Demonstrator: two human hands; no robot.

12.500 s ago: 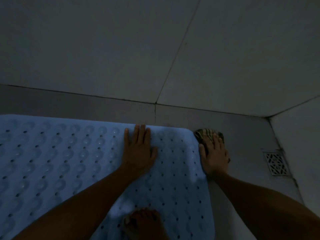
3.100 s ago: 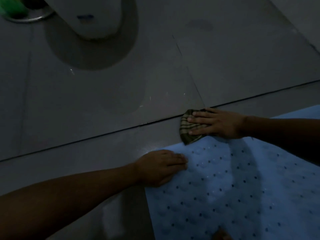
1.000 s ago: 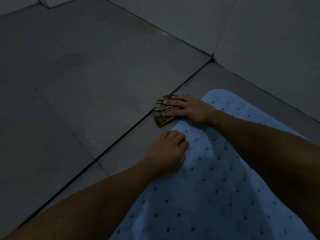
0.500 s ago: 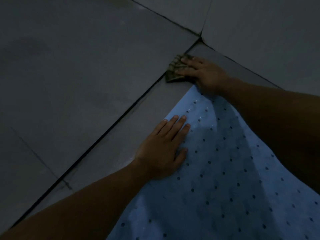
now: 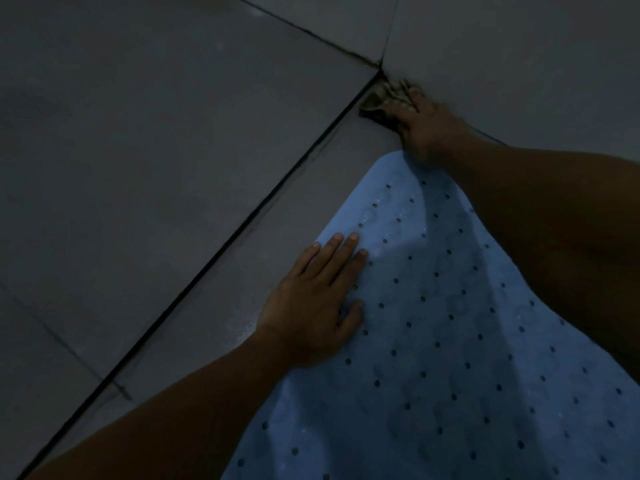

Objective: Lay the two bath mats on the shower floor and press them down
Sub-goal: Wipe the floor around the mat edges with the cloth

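A light blue bath mat with rows of small holes lies flat on the grey shower floor, filling the lower right. My left hand lies flat on the mat's left edge, fingers straight and together. My right hand reaches past the mat's far corner and presses a striped cloth onto the floor by the wall joint. Only one mat is in view.
Grey tiled walls rise along the left and the top right and meet in a corner near the cloth. A strip of bare floor runs between the mat and the left wall. The light is dim.
My right hand has slid the cloth farther along the floor into the wall corner. My left hand went from curled at the mat's corner to flat on its edge.
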